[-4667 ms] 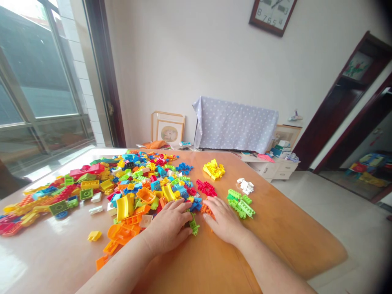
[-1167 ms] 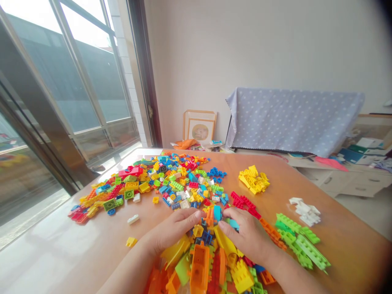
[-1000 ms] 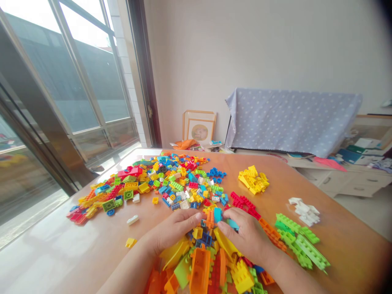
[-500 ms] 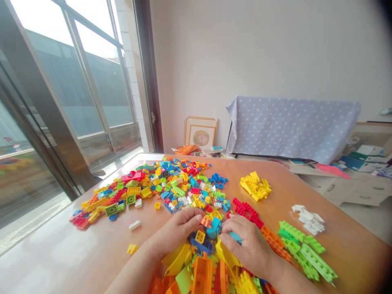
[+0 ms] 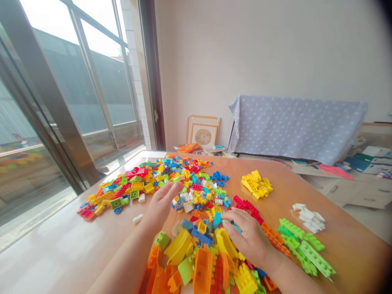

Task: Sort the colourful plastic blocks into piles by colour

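Observation:
My right hand (image 5: 249, 232) is curled over the near heap, its fingers closed around a light-blue toy brick (image 5: 235, 227) that is partly covered. A teal brick (image 5: 217, 219) touches or lies close to its fingertips. My left hand (image 5: 163, 200) hovers at the near edge of the large mixed brick pile (image 5: 143, 181), fingers stretched to the right, with nothing visible in them. Below and between the arms lies a heap of larger pieces, among them a yellow curved piece (image 5: 179, 247), an orange trough-shaped piece (image 5: 202, 269) and a dark-blue piece (image 5: 202, 236).
Sorted groups lie on the brown table (image 5: 245, 164): yellow bricks (image 5: 256, 184), small blue pieces (image 5: 219, 178), red bricks (image 5: 246, 206), orange bricks (image 5: 274, 239), green bricks (image 5: 306, 247) and white bricks (image 5: 309, 218). A lone white brick (image 5: 137, 218) sits left of my left forearm.
My left hand has moved up and left, off the near heap toward the large pile. My right hand stays almost in place, still around the light-blue brick. The view has shifted slightly.

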Demonstrator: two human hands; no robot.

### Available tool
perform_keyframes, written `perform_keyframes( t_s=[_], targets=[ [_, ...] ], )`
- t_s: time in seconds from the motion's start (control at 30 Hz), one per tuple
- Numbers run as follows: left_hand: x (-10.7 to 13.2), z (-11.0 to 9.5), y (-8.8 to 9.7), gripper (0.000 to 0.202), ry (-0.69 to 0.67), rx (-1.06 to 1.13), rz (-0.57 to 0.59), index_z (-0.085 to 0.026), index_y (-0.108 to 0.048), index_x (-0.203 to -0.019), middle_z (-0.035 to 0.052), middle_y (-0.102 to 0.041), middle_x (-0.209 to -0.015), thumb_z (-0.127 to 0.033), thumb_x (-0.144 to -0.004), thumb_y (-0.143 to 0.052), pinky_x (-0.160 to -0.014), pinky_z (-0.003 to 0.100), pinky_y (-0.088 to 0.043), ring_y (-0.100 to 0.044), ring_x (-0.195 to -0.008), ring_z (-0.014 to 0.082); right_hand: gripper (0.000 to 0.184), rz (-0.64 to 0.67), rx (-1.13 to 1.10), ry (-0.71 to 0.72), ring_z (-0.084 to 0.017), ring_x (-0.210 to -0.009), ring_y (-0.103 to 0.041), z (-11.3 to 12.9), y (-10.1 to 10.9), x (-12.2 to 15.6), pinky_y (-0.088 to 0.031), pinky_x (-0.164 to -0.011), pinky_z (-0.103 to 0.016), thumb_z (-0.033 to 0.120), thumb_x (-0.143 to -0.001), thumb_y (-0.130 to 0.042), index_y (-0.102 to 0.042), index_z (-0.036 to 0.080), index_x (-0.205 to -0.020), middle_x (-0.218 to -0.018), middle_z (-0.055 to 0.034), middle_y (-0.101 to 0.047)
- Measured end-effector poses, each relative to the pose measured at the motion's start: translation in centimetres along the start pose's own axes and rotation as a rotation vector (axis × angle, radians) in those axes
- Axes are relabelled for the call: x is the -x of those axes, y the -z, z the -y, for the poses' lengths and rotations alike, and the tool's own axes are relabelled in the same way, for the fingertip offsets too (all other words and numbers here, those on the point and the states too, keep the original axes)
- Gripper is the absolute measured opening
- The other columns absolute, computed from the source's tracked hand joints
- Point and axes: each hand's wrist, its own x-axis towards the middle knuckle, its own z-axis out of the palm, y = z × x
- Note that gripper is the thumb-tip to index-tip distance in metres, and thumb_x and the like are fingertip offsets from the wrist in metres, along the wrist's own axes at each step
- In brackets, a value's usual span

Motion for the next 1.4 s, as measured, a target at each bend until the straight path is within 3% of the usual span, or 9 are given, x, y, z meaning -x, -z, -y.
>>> perform_keyframes(
  t_s=[0.13,0.23,0.47,0.67,0.93,1.03,1.17,1.27,1.4],
  targets=[
    [-1.0,0.0,1.2,0.043,-0.011,0.290,-0.195,-0.015,-0.074,-0.098,0.0133,-0.077,-0.103,-0.055,-0.083,-0.073,-0.101,0.040,-0.049,-0.070,-0.106,0.0259,0.016,0.004,0.011,0.031,-0.022,-0.098,-0.071,0.1,0.2,0.1,-0.048,-0.108,-0.043,0.031,-0.098,-0.056,-0.070,0.026,-0.104,-0.097,-0.0027,-0.076],
    [-1.7,-0.5,2.4,0.038,-0.032,0.421,-0.287,-0.013,-0.074,-0.095,0.0127,-0.078,-0.094,-0.050,-0.087,-0.069,-0.097,0.039,-0.052,-0.073,-0.097,0.0233,0.016,0.002,0.011,0.037,-0.021,-0.096,-0.071,0.3,0.3,0.0,-0.048,-0.108,-0.043,0.031,-0.098,-0.055,-0.069,0.026,-0.104,-0.097,-0.0028,-0.076],
    [-3.1,-0.2,6.2,0.037,0.016,0.583,-0.556,-0.014,-0.070,-0.083,0.0087,-0.076,-0.077,-0.042,-0.098,-0.050,-0.084,0.034,-0.057,-0.075,-0.085,0.0203,0.016,0.005,0.036,0.045,-0.022,-0.097,-0.071,0.2,0.0,0.0,-0.047,-0.108,-0.045,0.032,-0.098,-0.055,-0.069,0.026,-0.104,-0.098,-0.0033,-0.077],
    [-4.0,0.8,8.7,0.049,0.042,0.614,-0.756,-0.016,-0.067,-0.079,0.0070,-0.073,-0.072,-0.048,-0.102,-0.037,-0.081,0.035,-0.057,-0.074,-0.079,0.0191,0.015,0.003,0.055,0.061,-0.022,-0.098,-0.071,0.1,0.0,0.1,-0.047,-0.107,-0.045,0.031,-0.098,-0.056,-0.069,0.026,-0.104,-0.099,-0.0027,-0.076],
    [-3.9,0.6,9.9,0.053,0.044,0.680,-0.776,-0.018,-0.063,-0.083,0.0069,-0.074,-0.076,-0.060,-0.099,-0.035,-0.080,0.035,-0.056,-0.074,-0.081,0.0197,0.017,-0.044,0.067,0.143,-0.025,-0.107,-0.069,1.0,1.4,-0.3,-0.045,-0.111,-0.049,0.032,-0.095,-0.060,-0.068,0.027,-0.110,-0.111,-0.0054,-0.074],
    [-3.9,0.4,9.8,0.053,0.054,0.706,-0.774,-0.018,-0.063,-0.085,0.0071,-0.074,-0.078,-0.061,-0.099,-0.035,-0.080,0.035,-0.056,-0.074,-0.082,0.0195,0.017,-0.007,0.079,0.171,-0.025,-0.110,-0.067,2.8,2.4,-1.0,-0.041,-0.114,-0.050,0.034,-0.095,-0.062,-0.068,0.027,-0.109,-0.114,-0.0054,-0.074],
    [-4.1,0.4,9.7,0.053,0.086,0.727,-0.773,-0.018,-0.063,-0.084,0.0069,-0.073,-0.078,-0.060,-0.099,-0.034,-0.080,0.035,-0.056,-0.074,-0.080,0.0191,0.027,0.164,0.098,0.189,-0.026,-0.116,-0.064,6.8,3.2,-2.4,-0.047,-0.107,-0.046,0.039,-0.093,-0.064,-0.069,0.027,-0.117,-0.124,-0.0069,-0.070],
    [-4.2,0.4,9.6,0.052,0.103,0.732,-0.766,-0.018,-0.063,-0.084,0.0068,-0.073,-0.077,-0.059,-0.099,-0.034,-0.079,0.035,-0.056,-0.073,-0.079,0.0189,0.032,0.288,0.092,0.254,-0.027,-0.119,-0.062,10.1,2.1,-3.4,-0.044,-0.109,-0.048,0.040,-0.091,-0.066,-0.070,0.026,-0.119,-0.127,-0.0070,-0.069],
    [-4.2,0.1,9.5,0.050,0.110,0.740,-0.756,-0.018,-0.063,-0.081,0.0062,-0.071,-0.073,-0.055,-0.100,-0.034,-0.078,0.034,-0.056,-0.072,-0.076,0.0188,0.052,0.476,0.067,0.386,-0.035,-0.135,-0.051,13.8,-2.1,-4.7,-0.034,-0.116,-0.057,0.053,-0.083,-0.073,-0.068,0.023,-0.125,-0.144,-0.0134,-0.058]
  ],
)
